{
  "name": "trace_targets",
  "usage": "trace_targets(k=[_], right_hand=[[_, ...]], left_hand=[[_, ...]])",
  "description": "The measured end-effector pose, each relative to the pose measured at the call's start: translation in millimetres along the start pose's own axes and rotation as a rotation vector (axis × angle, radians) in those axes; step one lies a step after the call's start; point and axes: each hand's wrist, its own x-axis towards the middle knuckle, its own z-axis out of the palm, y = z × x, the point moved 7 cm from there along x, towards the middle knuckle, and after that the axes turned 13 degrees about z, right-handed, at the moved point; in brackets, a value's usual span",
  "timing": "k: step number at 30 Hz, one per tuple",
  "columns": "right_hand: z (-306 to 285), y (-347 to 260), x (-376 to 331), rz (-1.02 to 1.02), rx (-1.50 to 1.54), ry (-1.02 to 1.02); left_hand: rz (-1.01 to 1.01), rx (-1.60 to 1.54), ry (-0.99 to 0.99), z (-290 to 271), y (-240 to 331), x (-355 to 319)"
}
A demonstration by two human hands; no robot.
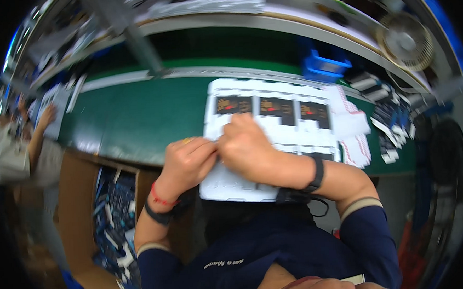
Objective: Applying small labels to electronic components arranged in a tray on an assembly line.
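A white tray-like board (228, 189) lies on the green bench in front of me, reaching over its near edge. Along its far part sit three black printed pieces: a left one (234, 104), a middle one (277, 108) and a right one (313, 112). My left hand (189, 160) is closed at the board's left edge, fingertips pinched together. Over the board's left part my right hand (244, 146) is closed too, its fingers curled close to the left hand's fingertips. Whatever is between the fingers is hidden. My right forearm covers the board's near right part.
A cardboard box (78, 220) of dark and white pieces stands at lower left. White sheets (353, 127) and a pile of small boxes (392, 120) lie right of the board. A blue bin (326, 66), a shelf and a fan (406, 41) are behind. Another person (17, 150) works far left.
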Motion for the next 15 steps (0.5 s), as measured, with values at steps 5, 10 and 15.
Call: trace_targets(k=[5, 10, 15], right_hand=[[3, -6, -8, 0.020, -0.117, 0.010], [-69, 15, -19, 0.143, 0.060, -0.157], [-139, 166, -69, 0.540, 0.001, 0.181]], left_hand=[[0.066, 0.001, 0.020, 3, 13, 3], [0.027, -0.032, -0.073, 16, 22, -3], [0.004, -0.060, -0.161, 22, 23, -8]])
